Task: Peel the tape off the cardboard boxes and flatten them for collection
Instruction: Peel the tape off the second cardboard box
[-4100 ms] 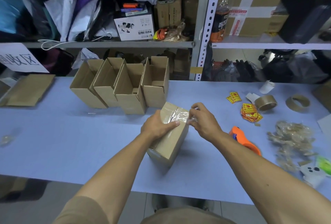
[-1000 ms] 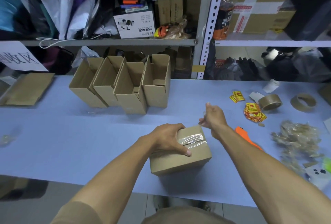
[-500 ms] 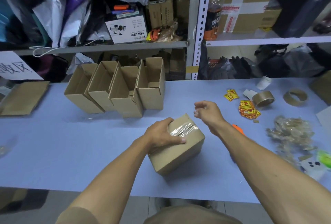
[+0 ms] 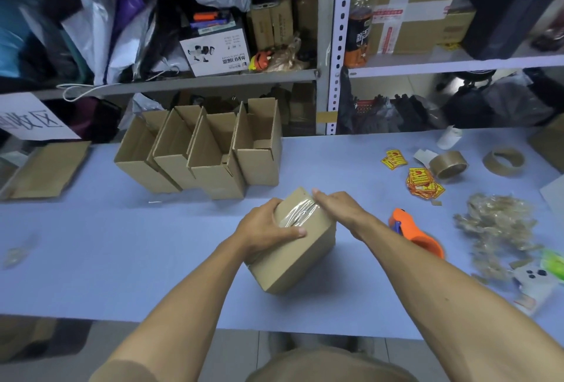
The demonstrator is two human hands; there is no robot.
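Right hand (image 4: pixel 335 207) back from discard toss, fingers flat on clear tape (image 4: pixel 297 213); left hand (image 4: pixel 268 227) grips sealed brown cardboard box (image 4: pixel 293 247) mid-tabletop; next strip pending.

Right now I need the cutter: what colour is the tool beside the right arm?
Orange tool, clearest in the head view.

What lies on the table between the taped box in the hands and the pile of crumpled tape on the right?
In the head view, an orange tape cutter lies between the taped box and the crumpled tape pile, partly behind the right forearm.
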